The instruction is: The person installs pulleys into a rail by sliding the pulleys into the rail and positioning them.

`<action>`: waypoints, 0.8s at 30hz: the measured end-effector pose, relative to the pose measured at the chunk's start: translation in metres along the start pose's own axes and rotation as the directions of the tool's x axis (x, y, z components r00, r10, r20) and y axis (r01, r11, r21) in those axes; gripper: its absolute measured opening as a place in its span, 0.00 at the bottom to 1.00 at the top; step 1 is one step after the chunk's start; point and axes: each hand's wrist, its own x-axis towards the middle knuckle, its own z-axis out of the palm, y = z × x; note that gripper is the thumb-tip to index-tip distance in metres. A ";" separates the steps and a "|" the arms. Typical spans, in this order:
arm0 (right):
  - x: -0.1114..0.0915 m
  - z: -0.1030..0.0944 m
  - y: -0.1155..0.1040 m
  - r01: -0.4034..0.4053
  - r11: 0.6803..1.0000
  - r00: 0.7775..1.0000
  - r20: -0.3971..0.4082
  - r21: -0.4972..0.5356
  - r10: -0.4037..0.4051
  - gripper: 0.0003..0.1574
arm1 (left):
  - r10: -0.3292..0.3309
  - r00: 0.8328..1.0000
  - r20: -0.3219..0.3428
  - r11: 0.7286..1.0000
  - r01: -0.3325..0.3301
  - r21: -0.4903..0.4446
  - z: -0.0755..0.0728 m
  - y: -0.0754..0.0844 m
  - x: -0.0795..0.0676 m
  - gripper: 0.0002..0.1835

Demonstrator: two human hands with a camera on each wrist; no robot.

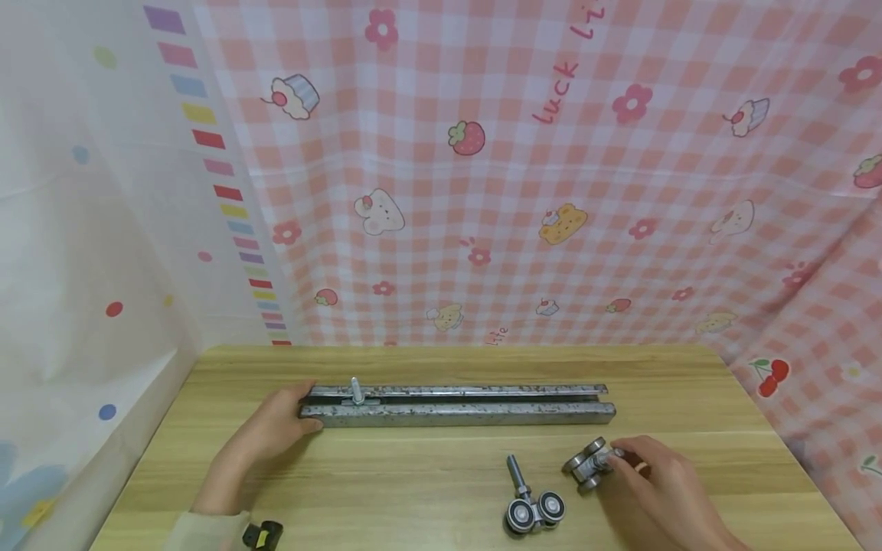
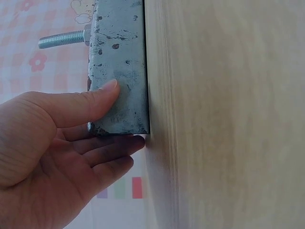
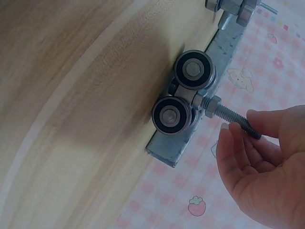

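Note:
A scuffed steel channel rail with a slot along its top lies across the table. At its left end my left hand grips it, thumb on the near side and fingers around the end. A threaded bolt sticks up out of the slot near that hand; the lower part of its fitting is inside the rail. My right hand pinches the threaded stem of a roller trolley between thumb and fingertips, its wheels pointing left, just in front of the rail's right end.
A second roller trolley lies on the wooden table nearer to me, its stem pointing toward the rail. A checked cloth hangs behind the table. By my left sleeve is a small black device.

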 end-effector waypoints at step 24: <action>0.011 0.003 0.007 0.077 0.997 0.996 -0.055 0.016 -0.076 0.14 | -0.003 1.000 -0.005 1.000 0.003 -0.001 0.002 0.000 0.000 0.36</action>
